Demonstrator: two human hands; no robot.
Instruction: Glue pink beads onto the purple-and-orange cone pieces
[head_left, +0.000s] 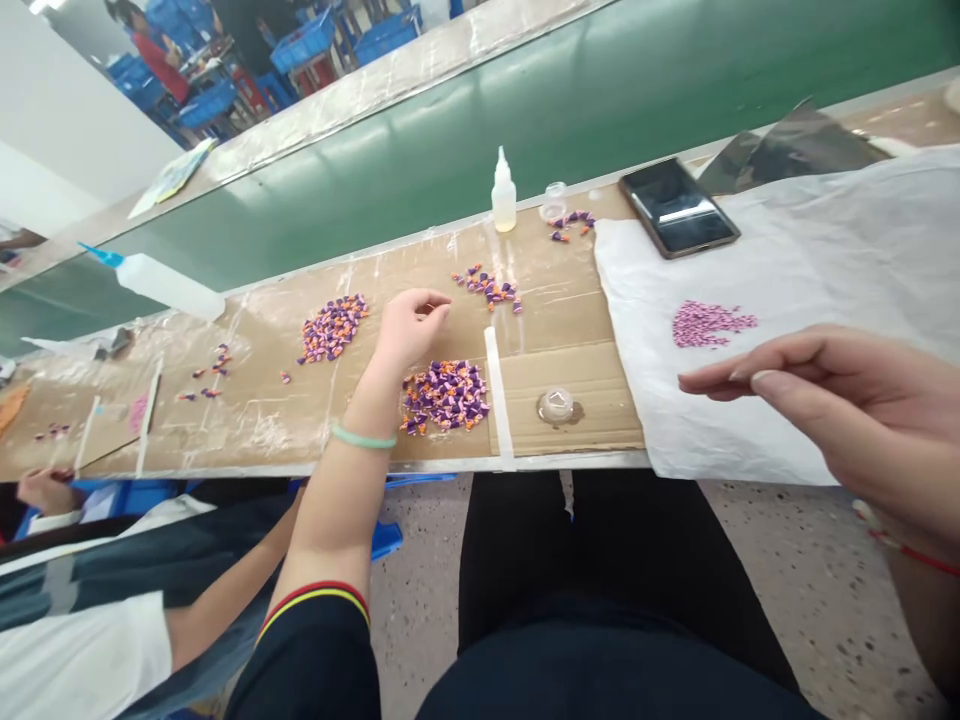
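My left hand (411, 325) is over the cardboard-covered bench, its thumb and index finger curled close together. Whatever may be between those fingertips is too small to make out. Just below it lies a pile of small purple, orange and pink pieces (446, 395), and past its fingertips is a looser group of the same pieces (491, 288). My right hand (847, 410) hovers above a white cloth (795, 240), fingers stretched out to the left, with nothing visible in them. Tiny pink pieces (709, 323) lie on the cloth beyond it. A small clear round dish (556, 405) sits between my hands.
A dropper bottle (504, 195) stands at the bench's far edge, near a phone (679, 208). Another pile of pieces (334, 328) and a tilted white bottle (169, 285) are farther left. A co-worker's arm (232, 590) is at lower left. Behind runs a green belt (360, 190).
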